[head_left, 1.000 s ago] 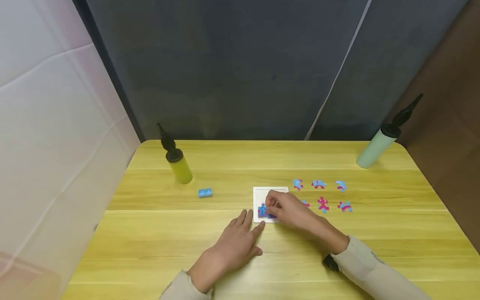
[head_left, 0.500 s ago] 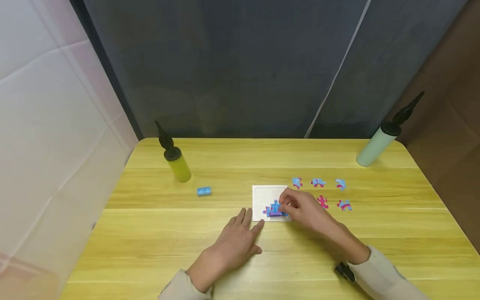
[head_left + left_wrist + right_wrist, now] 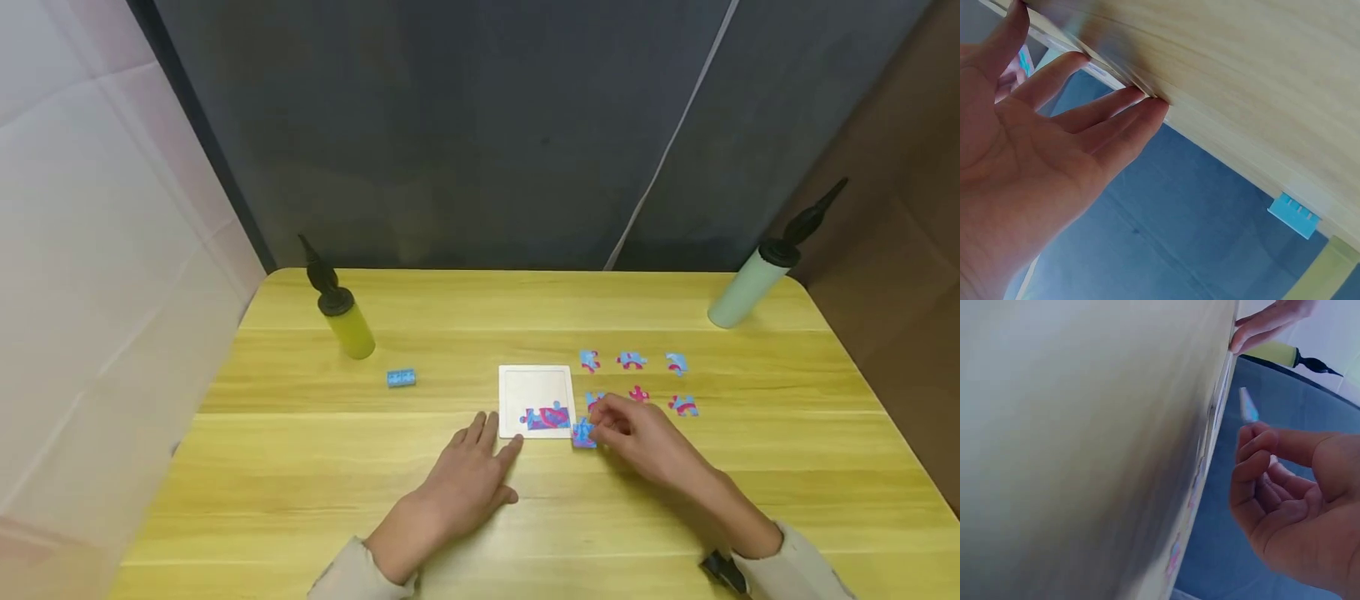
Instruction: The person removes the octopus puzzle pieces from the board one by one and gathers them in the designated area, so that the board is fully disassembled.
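The right hand (image 3: 637,437) covers part of the puzzle piece (image 3: 583,434) at its fingertips, at the white tray's (image 3: 536,383) four o'clock corner, so the grip cannot be judged. The loose pieces (image 3: 632,360) at two o'clock are too small for their shapes to be read. In the right wrist view the table (image 3: 1085,450) is a blur.

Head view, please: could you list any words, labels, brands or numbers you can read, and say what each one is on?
No text can be read in any view.
Puzzle pieces: pink and blue patterns only, no letters.
Yellow bottle and green bottle: no visible label.
Blue block: markings too small to read.
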A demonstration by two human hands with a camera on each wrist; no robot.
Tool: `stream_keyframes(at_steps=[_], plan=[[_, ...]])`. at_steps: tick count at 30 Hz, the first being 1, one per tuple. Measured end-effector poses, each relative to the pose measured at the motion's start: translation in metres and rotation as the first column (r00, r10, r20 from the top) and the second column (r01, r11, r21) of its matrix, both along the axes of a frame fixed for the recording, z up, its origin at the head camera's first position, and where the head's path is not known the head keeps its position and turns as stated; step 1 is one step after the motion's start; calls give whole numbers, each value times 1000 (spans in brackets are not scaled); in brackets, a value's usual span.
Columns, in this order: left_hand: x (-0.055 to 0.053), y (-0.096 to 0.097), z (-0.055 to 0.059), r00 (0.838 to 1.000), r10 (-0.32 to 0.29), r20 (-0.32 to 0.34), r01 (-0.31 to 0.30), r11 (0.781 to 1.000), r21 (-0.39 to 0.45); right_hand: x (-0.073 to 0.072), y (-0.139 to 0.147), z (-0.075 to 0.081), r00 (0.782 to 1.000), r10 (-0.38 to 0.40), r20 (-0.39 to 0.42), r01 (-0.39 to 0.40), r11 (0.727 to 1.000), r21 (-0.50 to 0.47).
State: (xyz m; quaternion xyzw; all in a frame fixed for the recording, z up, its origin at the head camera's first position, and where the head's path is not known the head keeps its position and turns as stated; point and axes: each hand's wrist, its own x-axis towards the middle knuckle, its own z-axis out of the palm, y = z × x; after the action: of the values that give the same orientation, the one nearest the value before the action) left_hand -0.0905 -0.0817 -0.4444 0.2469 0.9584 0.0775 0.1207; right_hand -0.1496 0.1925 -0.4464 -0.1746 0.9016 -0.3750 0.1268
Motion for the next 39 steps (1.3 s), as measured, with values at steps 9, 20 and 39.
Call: stream_keyframes(at_steps=[9, 20, 39], plan=[[0, 0, 0, 1000, -1, -8, 1, 1000, 12, 3, 20, -6, 1000, 12, -12, -11, 996, 85], [1, 0, -2, 1000, 2, -6, -1, 1000, 29, 5, 19, -10, 998, 56, -14, -53, 985, 164], [1, 1, -2, 1000, 6, -15, -6, 1000, 22, -1, -5, 3, 995, 79, -60, -69, 986, 154]])
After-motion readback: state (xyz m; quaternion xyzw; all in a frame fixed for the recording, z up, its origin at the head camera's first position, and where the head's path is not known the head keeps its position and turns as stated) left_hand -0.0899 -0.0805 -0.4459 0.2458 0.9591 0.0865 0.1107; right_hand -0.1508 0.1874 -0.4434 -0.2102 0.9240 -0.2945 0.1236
